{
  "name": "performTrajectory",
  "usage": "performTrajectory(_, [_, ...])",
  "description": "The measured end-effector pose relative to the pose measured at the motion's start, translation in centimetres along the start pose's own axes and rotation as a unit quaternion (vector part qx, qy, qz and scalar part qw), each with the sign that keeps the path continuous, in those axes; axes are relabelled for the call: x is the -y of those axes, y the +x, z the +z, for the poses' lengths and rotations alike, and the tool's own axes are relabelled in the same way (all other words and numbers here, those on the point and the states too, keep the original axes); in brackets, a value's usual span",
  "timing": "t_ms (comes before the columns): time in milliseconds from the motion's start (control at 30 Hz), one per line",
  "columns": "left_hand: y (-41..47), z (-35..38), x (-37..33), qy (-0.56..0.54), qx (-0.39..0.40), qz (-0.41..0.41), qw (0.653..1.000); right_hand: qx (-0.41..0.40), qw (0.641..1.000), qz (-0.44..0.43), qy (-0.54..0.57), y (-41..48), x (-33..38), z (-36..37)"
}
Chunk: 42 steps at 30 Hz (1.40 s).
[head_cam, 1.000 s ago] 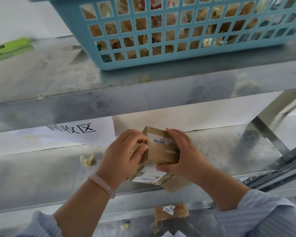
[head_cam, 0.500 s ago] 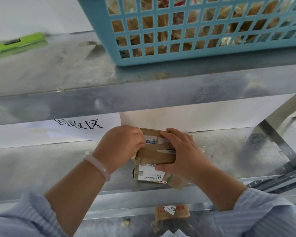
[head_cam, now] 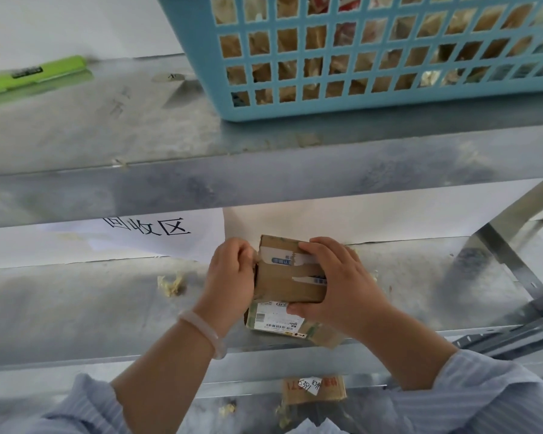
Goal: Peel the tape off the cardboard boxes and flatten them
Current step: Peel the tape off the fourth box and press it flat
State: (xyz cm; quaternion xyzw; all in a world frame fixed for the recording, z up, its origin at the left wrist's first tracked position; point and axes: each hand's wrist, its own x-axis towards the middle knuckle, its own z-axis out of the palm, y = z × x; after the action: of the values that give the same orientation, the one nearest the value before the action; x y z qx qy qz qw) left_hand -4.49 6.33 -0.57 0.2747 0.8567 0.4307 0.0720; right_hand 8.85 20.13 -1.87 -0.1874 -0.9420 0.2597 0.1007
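Observation:
A small brown cardboard box (head_cam: 287,285) with torn white tape and a shipping label stands on the lower metal shelf (head_cam: 91,308). My right hand (head_cam: 336,283) grips the box's right side, fingers over its top and thumb below. At the box's upper left corner, my left hand (head_cam: 232,274) pinches a strip of clear tape (head_cam: 257,256); its fingertips are hidden behind the knuckles.
A blue plastic basket (head_cam: 373,98) of cardboard scraps sits on the upper shelf, with a green utility knife (head_cam: 32,73) to its left. A white paper sign (head_cam: 145,233) lies behind the box. Tape scraps (head_cam: 170,285) litter the lower shelf. Another cardboard piece (head_cam: 314,389) lies below.
My left hand has shifted from the box's left side up to its top left corner and pulls at the tape. The camera has swung left and down.

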Motion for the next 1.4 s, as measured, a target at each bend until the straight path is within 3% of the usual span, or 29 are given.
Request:
performTrajectory(100, [-0.3, 0.7, -0.6, -0.258, -0.006, -0.169, 0.951, -0.012, 1.000, 0.002, 0.004, -0.4, -0.5, 0.1])
performTrajectory(167, [-0.4, 0.7, -1.0, -0.316, -0.016, -0.187, 0.930, -0.031, 0.999, 0.000, 0.015, -0.9, -0.7, 0.2])
performTrajectory(300, [0.1, 0.5, -1.8, -0.320, -0.021, -0.146, 0.936, -0.057, 0.997, 0.025, 0.054, -1.9, -1.0, 1.0])
performTrajectory(433, [-0.1, 0.8, -2.0, -0.185, 0.017, -0.080, 0.979, -0.002, 0.999, 0.046, 0.021, -2.5, -1.3, 2.2])
performTrajectory(600, [-1.4, 1.8, -2.7, -0.197, 0.084, -0.056, 0.975, -0.036, 0.996, -0.005, 0.084, -2.3, -0.4, 1.7])
performTrajectory(700, [-1.5, 2.9, -2.4, -0.177, 0.079, -0.055, 0.980, -0.062, 0.994, -0.012, 0.089, -2.1, -0.7, 1.7])
performTrajectory(767, [-1.6, 3.6, -2.3, -0.207, 0.068, -0.083, 0.972, -0.094, 0.991, -0.024, 0.095, -2.4, -1.6, 2.1])
performTrajectory(867, [-2.0, 4.5, -2.8, -0.332, 0.046, -0.165, 0.928, -0.146, 0.982, -0.045, 0.113, -3.4, -2.7, 3.0])
performTrajectory(967, [-2.7, 4.7, -3.2, -0.371, 0.046, -0.173, 0.911, -0.145, 0.986, -0.034, 0.078, -4.2, -3.2, 3.4])
performTrajectory(1067, [-3.2, 4.4, -3.0, -0.206, 0.041, -0.105, 0.972, -0.127, 0.991, -0.036, 0.018, -4.5, -3.7, 3.6])
performTrajectory(1167, [-3.7, 4.1, -2.4, -0.082, 0.038, 0.013, 0.996, -0.124, 0.992, -0.038, -0.009, -4.5, -4.1, 3.7])
performTrajectory(1267, [-3.5, 3.7, -1.5, 0.064, 0.011, 0.167, 0.984, -0.132, 0.988, -0.074, -0.010, -4.5, -4.4, 4.3])
performTrajectory(1400, [-3.2, 2.9, -1.3, 0.158, -0.034, 0.260, 0.952, -0.129, 0.986, -0.101, -0.004, -4.6, -4.6, 4.6])
